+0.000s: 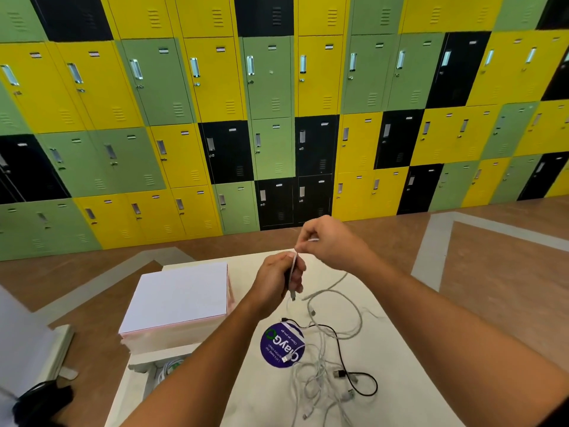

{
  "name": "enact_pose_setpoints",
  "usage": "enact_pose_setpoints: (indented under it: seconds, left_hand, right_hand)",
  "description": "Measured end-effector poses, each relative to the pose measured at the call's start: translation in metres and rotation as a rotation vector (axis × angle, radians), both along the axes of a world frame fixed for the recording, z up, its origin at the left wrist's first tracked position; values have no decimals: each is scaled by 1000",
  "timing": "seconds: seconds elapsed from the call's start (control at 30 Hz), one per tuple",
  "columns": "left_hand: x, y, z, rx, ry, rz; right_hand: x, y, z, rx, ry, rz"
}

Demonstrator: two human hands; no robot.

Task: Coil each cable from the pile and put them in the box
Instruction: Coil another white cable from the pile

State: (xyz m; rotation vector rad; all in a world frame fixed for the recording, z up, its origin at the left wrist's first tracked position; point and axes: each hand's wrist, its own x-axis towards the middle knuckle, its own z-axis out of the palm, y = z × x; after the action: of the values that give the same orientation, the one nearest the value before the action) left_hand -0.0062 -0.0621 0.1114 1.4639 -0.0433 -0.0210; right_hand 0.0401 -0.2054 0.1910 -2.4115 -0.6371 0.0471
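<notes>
The left hand (277,280) is curled into a fist around a thin, smooth white cable (295,261). The right hand (328,241), just above and beyond it, pinches the same cable between thumb and fingertips. The 2 hands almost touch. The held stretch runs nearly upright, tilted slightly, from the right hand's pinch down through the left fist. Its small plug (293,295) hangs below the fist and points down at the table (406,389). The rest of the cable trails from the right hand down to the tabletop.

The pile (320,374) lies near the middle of the matte cream table, a loose tangle of thin white cords with 1 glossy black cable (341,373) looping through it. One edge of the tangle lies over a round purple sticker (277,346).

To the left sits a white box (178,300), rectangular and flat-topped, with pink side edges. It is well apart from the pile, with bare tabletop between them. Below it an open compartment (166,366), partly hidden by the left forearm, shows coiled white cord.

The table's right and far edges meet brown wood-look floor (492,288) with grey stripes. Behind stand metal lockers (215,87) in yellow, green and black.
</notes>
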Motion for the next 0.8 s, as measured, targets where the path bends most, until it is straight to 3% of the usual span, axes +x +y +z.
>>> enact_pose_setpoints:
  seconds: [0.13, 0.4, 0.6, 0.8]
  left_hand:
    - [0, -4, 16, -208, 81, -36]
    - [-5, -2, 13, -226, 80, -151]
    - [-7, -5, 14, -257, 62, -136]
    - [-8, -7, 23, -364, 105, -171]
  right_hand:
    - [5, -6, -11, 236, 55, -11]
    - [-1, -18, -14, 341, 341, 57]
    - [2, -15, -23, 437, 274, 42]
    - [5, -9, -22, 480, 73, 43]
